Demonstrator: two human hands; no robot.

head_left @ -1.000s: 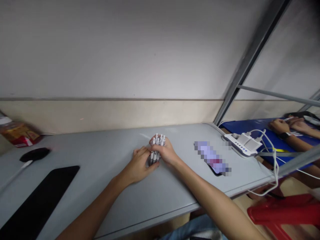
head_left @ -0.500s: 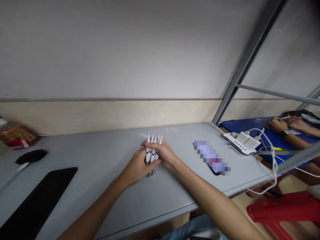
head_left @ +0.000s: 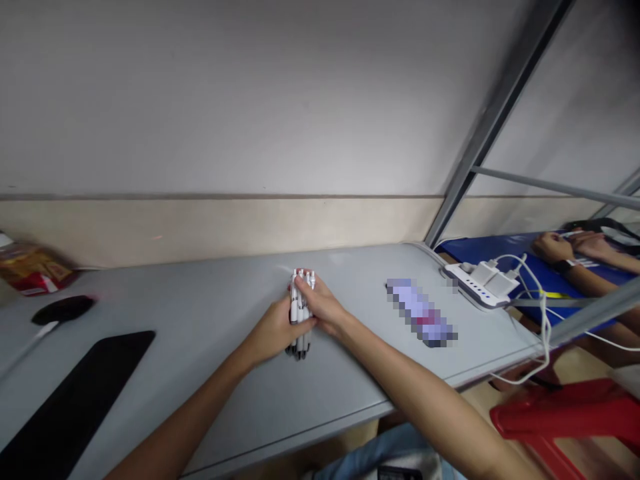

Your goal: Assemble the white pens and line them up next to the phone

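Note:
A bundle of several white pens (head_left: 301, 313) is upright between my two hands over the middle of the grey table (head_left: 220, 413). My left hand (head_left: 273, 333) wraps the lower part of the bundle, its thumb lying across the front. Around the upper part, my right hand (head_left: 323, 303) is closed, with its thumb pressed on the pens near their tops. Dark tips show below the left thumb. My fingers behind the pens are mostly hidden.
Right of my hands lies a phone (head_left: 423, 313) with a blurred screen, then a white power strip (head_left: 477, 287) with cables. A black mat (head_left: 80, 400), a black mouse (head_left: 63, 310) and a red-yellow package (head_left: 35, 270) are left. Beyond the metal frame (head_left: 460, 173) are another person's hands (head_left: 555, 248).
The pens have shifted slightly left and lower in my hands, more of their dark tips showing below. My right thumb has moved from lying across the tops to pressing along the pens.

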